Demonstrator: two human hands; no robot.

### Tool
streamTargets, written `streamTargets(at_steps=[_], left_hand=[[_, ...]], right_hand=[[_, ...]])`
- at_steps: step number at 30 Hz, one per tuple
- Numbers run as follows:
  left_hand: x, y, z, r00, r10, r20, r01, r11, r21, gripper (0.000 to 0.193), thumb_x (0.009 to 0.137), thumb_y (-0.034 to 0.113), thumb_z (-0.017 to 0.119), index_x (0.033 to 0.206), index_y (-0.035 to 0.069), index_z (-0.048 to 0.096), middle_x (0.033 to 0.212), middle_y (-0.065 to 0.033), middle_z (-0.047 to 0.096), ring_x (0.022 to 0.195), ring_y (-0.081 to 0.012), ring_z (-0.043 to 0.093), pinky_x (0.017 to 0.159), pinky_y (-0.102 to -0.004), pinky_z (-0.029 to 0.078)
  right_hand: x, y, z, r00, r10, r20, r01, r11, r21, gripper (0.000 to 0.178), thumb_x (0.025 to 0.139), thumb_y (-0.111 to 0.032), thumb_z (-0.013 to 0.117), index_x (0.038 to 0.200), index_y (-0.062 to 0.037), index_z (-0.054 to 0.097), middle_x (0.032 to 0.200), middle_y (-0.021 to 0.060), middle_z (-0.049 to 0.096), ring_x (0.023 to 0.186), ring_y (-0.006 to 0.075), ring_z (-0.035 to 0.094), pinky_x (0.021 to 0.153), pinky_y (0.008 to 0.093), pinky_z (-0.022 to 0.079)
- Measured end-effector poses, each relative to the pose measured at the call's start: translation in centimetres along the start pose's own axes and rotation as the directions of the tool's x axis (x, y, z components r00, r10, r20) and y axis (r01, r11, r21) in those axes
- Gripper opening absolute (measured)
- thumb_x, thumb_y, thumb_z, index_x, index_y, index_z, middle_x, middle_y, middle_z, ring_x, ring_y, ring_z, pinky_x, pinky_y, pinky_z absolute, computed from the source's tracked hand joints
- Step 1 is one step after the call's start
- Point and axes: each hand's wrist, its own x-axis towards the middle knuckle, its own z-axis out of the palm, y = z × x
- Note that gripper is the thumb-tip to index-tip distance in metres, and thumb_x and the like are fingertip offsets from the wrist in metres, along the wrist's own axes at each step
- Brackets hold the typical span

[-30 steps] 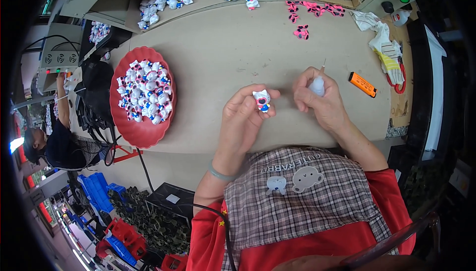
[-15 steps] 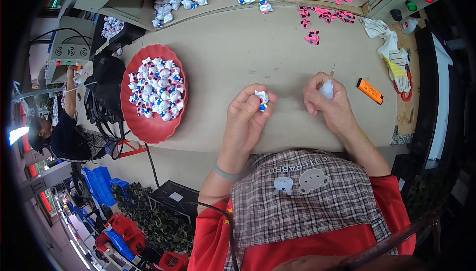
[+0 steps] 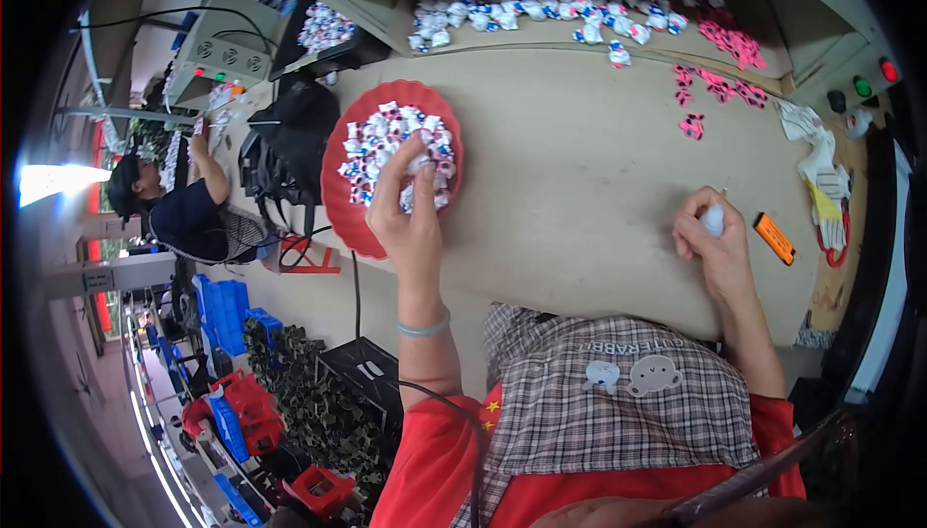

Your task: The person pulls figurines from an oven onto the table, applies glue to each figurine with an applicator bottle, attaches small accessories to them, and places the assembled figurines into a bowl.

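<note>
My left hand (image 3: pixel 406 214) is over the red scalloped bowl (image 3: pixel 337 195), which holds a heap of small white figurines (image 3: pixel 372 137) with blue and pink parts. Between its thumb and fingertips shows a small white figurine (image 3: pixel 419 163), hard to tell apart from the heap behind. On the right, my right hand (image 3: pixel 713 238) is closed around a small pale squeeze bottle (image 3: pixel 713 220) with a thin needle tip, held above the table (image 3: pixel 570 209). An orange box cutter (image 3: pixel 774 239) lies just right of that hand.
White-and-blue figurines (image 3: pixel 541 12) crowd the shelf at the back. Pink pieces with dark spots (image 3: pixel 719 86) lie at its right. A glove (image 3: pixel 819 166) and red-handled scissors (image 3: pixel 832 258) are at the far right. A black bag (image 3: pixel 294 132) stands left of the bowl; a co-worker (image 3: pixel 208 214) sits beyond.
My left hand has moved left from the middle of the table to over the bowl. My right hand keeps its hold on the bottle. The whole view has shifted rightward in the frame.
</note>
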Motion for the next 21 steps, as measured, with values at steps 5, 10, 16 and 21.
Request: streamTargets(at_steps=[5,10,16,21], left_hand=[[1.9,0.2,0.0,0.972,0.216,0.09,-0.234,0.894,0.381,0.03,0.083,0.002,0.062,0.112,0.001,0.062,0.129,-0.0144,0.054,0.124,-0.0286,0.047,0.103,-0.0375,0.034],[2.3,2.5,6.5,0.943,0.19,0.272,-0.244,0.953,0.178,0.027,0.079,0.001,0.062,0.106,0.003,0.062,0.123,-0.0152,0.056,0.117,-0.0338,0.05,0.099,-0.0406,0.038],[5.3,1.8,16.2,0.859,0.385,0.338,-0.426,0.903,0.053,0.024,0.077,0.005,0.065,0.1,0.003,0.062,0.109,-0.0156,0.058,0.102,-0.0342,0.055,0.087,-0.0419,0.046],[6.1,2.3,20.8,0.911,0.232,0.342,-0.32,0.919,0.229,0.025,0.077,0.01,0.067,0.1,0.005,0.06,0.096,-0.0134,0.057,0.093,-0.0326,0.057,0.079,-0.0421,0.048]], right_hand=[[0.2,0.2,-0.1,0.999,-0.03,0.015,0.029,0.999,0.039,0.009,0.085,-0.005,0.062,0.084,-0.0056,0.054,0.072,0.0007,0.055,0.057,0.0054,0.05,0.05,0.0197,0.04],[0.6,0.0,-0.1,0.998,-0.019,0.056,0.015,0.998,0.063,0.009,0.085,-0.006,0.063,0.085,-0.0058,0.054,0.072,-0.0004,0.055,0.058,0.0053,0.051,0.051,0.0191,0.041],[0.4,-0.5,0.2,0.994,-0.089,0.062,0.087,0.996,0.036,0.019,0.085,-0.006,0.062,0.101,-0.005,0.051,0.085,0.0029,0.055,0.067,0.0081,0.053,0.06,0.0224,0.045],[0.3,-0.2,-0.5,0.991,-0.112,0.071,0.111,0.994,0.016,0.039,0.084,-0.002,0.06,0.121,-0.0035,0.045,0.096,0.0038,0.054,0.082,0.0089,0.055,0.069,0.0222,0.047]])
